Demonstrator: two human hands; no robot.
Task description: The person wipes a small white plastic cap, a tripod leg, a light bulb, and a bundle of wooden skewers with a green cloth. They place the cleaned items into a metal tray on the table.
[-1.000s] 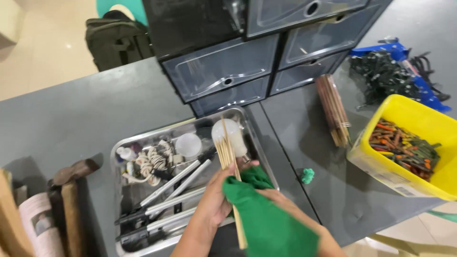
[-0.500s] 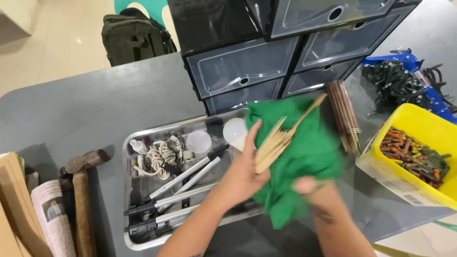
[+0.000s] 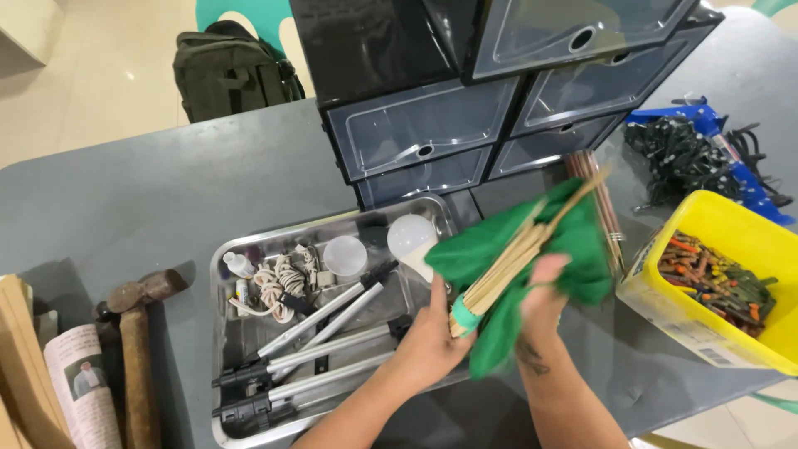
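Above the right edge of the shiny metal tray (image 3: 229, 349) on the grey worktop (image 3: 166, 199), both hands work one bundle. Left hand (image 3: 428, 337): grip closed around the lower, green-taped end of the bundle of thin pale wooden sticks (image 3: 511, 258), which tilts up to the right. Right hand (image 3: 544, 291): grip closed on the green cloth (image 3: 582, 245), pressed against the sticks; fingertips buried in folds, not visible. Cloth hides the sticks' middle. Tray holds silver telescopic rods with black ends (image 3: 320, 345) and two white round bulbs (image 3: 411, 237). Yellow plastic bin (image 3: 723, 220) sits right, cut off by the frame.
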